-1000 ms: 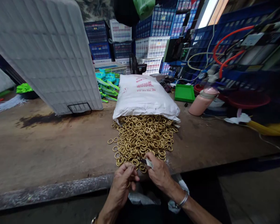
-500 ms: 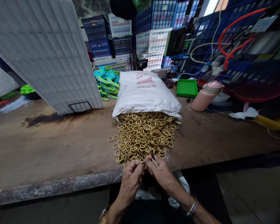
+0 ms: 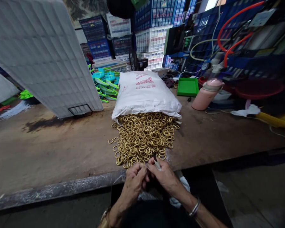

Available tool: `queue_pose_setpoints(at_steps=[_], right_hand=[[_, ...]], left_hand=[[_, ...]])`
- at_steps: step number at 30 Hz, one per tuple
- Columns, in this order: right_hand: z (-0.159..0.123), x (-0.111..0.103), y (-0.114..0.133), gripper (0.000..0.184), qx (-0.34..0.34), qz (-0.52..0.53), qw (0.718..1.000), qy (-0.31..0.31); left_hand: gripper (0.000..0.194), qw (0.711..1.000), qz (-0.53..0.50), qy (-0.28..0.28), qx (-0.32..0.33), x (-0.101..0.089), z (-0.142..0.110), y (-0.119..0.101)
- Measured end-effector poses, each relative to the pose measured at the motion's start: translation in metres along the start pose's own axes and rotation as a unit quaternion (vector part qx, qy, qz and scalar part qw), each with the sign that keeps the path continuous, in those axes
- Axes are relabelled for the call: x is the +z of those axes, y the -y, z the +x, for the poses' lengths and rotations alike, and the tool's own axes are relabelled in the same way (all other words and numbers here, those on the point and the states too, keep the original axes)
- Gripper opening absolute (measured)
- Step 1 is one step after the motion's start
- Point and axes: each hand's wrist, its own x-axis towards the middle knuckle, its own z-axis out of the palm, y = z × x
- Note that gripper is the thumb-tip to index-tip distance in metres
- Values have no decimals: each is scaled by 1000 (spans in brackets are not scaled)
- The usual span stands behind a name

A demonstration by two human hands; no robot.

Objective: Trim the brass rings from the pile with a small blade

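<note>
My left hand [image 3: 135,179] is closed in a pinch at the table's front edge; whatever lies between its fingertips is hidden. Its thumb and fingertips meet those of my right hand [image 3: 165,175]. That right hand is closed around a small knife-like tool [image 3: 156,163], whose dark end and flat grey part stick up beside the index finger. Just beyond both hands spreads a heap of gold-coloured rings [image 3: 144,136]. The heap spills from the mouth of a white woven sack [image 3: 147,95] with red print, lying on its side.
A wooden table [image 3: 61,152] runs across. A tall ribbed whitish panel [image 3: 47,63] stands at left, near bright green and blue plastic pieces [image 3: 104,80]. At right are a green tray [image 3: 187,87], a pink bottle [image 3: 206,95] and red hoses [image 3: 224,38]. Stacked crates [image 3: 149,41] fill the back.
The view has shifted slightly, so the table things sit a little further left. A bit of gold showed between my fingertips before and is out of sight now. Both hands stay together.
</note>
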Motion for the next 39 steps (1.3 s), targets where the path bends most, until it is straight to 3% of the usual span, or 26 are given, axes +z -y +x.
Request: queue_pose_setpoints(at_steps=[3,10,15,17,20,27,31,35,39], right_hand=[[-1,1,-1,20,-14,-17,1000,9],[-4,5,-4,20,23,40,997,67],[-6,1,1,23,-48,-101,994,7],[-8,0,-1,19,-80,-173,982,1],[-12,1,-4,15,-100,-252,962,42],[-12,3,2,25,-62,-423,903,38],[-6,-7,-3,24,-32,-485,874,10],[-4,-8,-8,21,-83,-463,883,-11],[-5,2,-8,27,-136,-415,899,6]], left_hand=[[34,1000,-15,7,0,-2,-2,4],[30,996,-87,3,-10,-4,-6,17],[29,993,-114,-10,-7,-5,-6,17],[28,994,-107,-19,-4,-4,-6,14],[28,996,-88,-21,5,-4,-6,10],[35,997,-48,-55,-10,-3,-7,8],[30,998,-57,-11,-18,-6,-21,5],[25,988,-143,-24,-47,-15,-32,0],[30,983,-175,-33,-36,-24,-29,0]])
